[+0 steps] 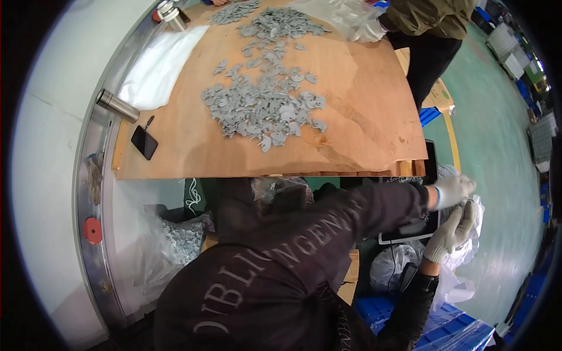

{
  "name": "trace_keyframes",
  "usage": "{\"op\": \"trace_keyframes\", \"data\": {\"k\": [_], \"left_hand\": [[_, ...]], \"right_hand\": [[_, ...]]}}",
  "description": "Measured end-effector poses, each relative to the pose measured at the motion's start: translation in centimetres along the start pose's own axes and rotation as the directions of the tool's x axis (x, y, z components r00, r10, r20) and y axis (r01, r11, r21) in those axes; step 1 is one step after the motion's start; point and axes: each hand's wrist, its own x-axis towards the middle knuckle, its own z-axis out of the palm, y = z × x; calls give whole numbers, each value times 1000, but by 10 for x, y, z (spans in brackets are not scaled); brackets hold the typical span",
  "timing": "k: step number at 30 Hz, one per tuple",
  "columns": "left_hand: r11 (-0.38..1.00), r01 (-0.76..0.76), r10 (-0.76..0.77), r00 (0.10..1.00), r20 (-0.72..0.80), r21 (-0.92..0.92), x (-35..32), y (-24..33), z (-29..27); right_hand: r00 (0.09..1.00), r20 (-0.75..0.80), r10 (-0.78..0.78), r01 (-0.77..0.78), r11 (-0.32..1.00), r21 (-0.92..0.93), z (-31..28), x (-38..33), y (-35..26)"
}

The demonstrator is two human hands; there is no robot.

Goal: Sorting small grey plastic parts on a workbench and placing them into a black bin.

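Note:
Both my arms reach to the right, past the table's near right corner. My left hand (452,191), in a white glove with a blue cuff edge, is above the other; its fingers are blurred. Just below, my right hand (449,235) in a white knit glove has its fingers bent against a clear plastic bag (467,250). The bag hangs beside and below the hands, and its film reaches up between them. Left of my hands, a black bin (432,161) with small grey parts stands partly under my left sleeve.
Flat grey parts (257,108) lie heaped on the wooden table (363,76), with a phone (144,142), a steel flask (118,105) and a white sheet (161,67) at left. Another person (430,23) stands at the far right. Blue crates (456,333) and bagged parts (181,240) sit below.

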Motion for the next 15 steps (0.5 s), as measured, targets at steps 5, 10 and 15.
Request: {"op": "trace_keyframes", "data": {"k": [5, 10, 15], "left_hand": [[906, 93, -40, 990, -136, 414, -109, 13, -317], [394, 458, -402, 866, -298, 797, -247, 44, -525], [75, 561, -361, 786, -502, 824, -330, 18, -576]], "right_hand": [[837, 505, -208, 162, 978, 134, 92, -37, -21], [553, 756, -350, 349, 921, 171, 205, -88, -76], [442, 803, -400, 584, 808, 80, 307, -140, -114]]}}
